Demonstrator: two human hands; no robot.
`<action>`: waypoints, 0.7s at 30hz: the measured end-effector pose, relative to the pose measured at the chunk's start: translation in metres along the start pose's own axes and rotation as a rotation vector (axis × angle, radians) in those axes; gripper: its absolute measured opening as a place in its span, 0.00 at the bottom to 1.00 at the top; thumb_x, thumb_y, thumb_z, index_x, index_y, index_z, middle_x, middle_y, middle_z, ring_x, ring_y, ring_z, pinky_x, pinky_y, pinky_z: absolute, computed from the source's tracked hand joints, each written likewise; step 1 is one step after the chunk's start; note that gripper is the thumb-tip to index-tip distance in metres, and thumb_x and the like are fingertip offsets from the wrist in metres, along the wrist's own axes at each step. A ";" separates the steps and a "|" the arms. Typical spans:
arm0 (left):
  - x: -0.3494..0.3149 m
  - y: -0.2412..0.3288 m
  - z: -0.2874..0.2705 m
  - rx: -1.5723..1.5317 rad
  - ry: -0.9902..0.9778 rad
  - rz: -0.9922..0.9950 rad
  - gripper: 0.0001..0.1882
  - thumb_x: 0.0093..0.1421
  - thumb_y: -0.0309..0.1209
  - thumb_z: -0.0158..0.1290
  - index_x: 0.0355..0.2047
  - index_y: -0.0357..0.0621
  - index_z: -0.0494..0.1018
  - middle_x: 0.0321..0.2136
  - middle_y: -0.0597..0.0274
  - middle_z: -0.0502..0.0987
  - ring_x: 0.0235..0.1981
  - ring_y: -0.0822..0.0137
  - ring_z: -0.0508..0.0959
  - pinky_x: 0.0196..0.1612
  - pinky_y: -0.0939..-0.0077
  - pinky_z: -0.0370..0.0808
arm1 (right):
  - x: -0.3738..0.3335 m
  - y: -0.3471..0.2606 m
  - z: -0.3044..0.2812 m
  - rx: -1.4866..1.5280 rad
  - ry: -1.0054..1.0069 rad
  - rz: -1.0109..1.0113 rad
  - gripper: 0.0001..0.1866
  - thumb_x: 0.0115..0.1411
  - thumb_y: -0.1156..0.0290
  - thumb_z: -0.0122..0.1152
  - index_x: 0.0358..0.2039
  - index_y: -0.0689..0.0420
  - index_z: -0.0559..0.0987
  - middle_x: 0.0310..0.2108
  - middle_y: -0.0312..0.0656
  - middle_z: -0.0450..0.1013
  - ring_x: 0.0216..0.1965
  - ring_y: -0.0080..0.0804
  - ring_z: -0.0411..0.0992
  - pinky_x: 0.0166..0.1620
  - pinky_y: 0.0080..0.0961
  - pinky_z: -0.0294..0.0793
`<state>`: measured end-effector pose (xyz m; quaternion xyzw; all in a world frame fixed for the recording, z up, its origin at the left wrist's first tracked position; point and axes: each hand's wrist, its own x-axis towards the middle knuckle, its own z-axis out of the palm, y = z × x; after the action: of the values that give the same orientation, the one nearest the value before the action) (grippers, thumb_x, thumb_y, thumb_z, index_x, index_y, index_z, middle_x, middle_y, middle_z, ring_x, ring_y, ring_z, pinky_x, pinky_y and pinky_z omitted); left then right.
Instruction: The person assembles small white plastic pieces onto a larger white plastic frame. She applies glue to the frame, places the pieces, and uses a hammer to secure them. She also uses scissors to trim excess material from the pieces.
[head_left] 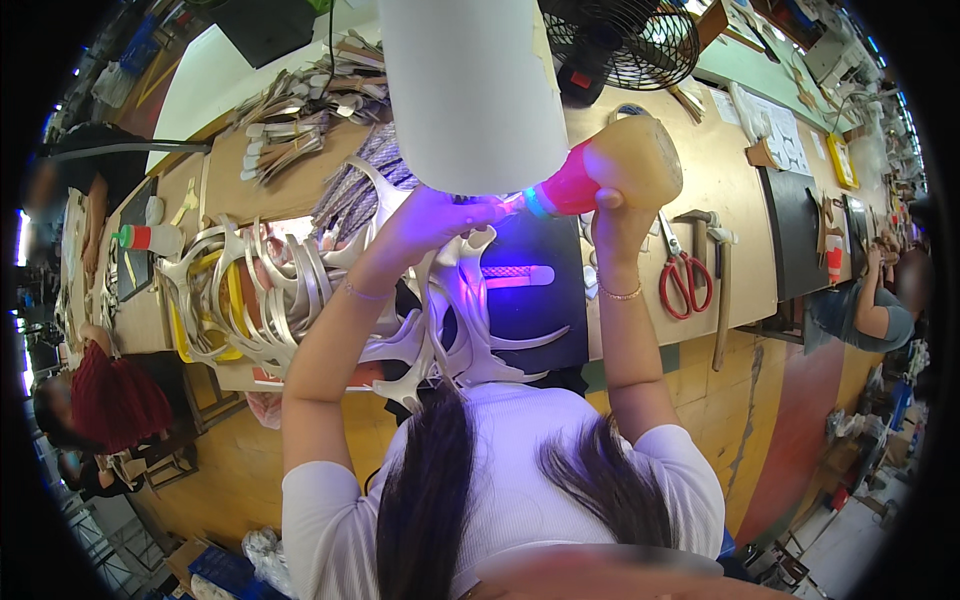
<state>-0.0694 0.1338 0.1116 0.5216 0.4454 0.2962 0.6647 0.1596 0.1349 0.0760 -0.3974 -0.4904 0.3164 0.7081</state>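
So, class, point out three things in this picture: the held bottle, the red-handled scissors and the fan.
Held bottle [636, 160]: head view, on its yellowish body.
Scissors [681, 255]: head view, where blades meet handles.
Fan [632, 42]: head view, on its wire cage.

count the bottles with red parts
3 visible: the held bottle in the right hand, a green-tipped bottle toward the left, and a small-looking bottle toward the right; others may be hidden.
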 end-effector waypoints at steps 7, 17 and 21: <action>0.001 0.000 0.000 0.013 -0.006 0.034 0.17 0.58 0.32 0.64 0.45 0.38 0.76 0.32 0.65 0.79 0.33 0.76 0.78 0.37 0.78 0.76 | 0.000 -0.003 -0.002 -0.009 -0.079 -0.006 0.41 0.40 0.47 0.83 0.46 0.65 0.77 0.39 0.41 0.78 0.40 0.30 0.77 0.47 0.28 0.78; 0.001 -0.008 -0.003 -0.057 -0.027 0.012 0.18 0.58 0.33 0.64 0.45 0.38 0.75 0.32 0.64 0.80 0.33 0.74 0.79 0.37 0.78 0.76 | -0.003 -0.001 0.001 0.043 -0.045 -0.028 0.42 0.40 0.55 0.85 0.50 0.65 0.74 0.43 0.41 0.77 0.43 0.29 0.77 0.49 0.28 0.78; 0.003 -0.011 -0.002 -0.059 -0.041 0.079 0.16 0.57 0.33 0.64 0.43 0.38 0.76 0.30 0.64 0.79 0.31 0.74 0.78 0.36 0.78 0.76 | -0.004 0.002 0.000 0.078 -0.024 -0.006 0.41 0.40 0.58 0.85 0.50 0.65 0.74 0.44 0.41 0.77 0.44 0.30 0.76 0.49 0.28 0.78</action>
<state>-0.0709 0.1343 0.0997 0.5251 0.4020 0.3245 0.6763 0.1581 0.1320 0.0724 -0.3640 -0.4875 0.3378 0.7181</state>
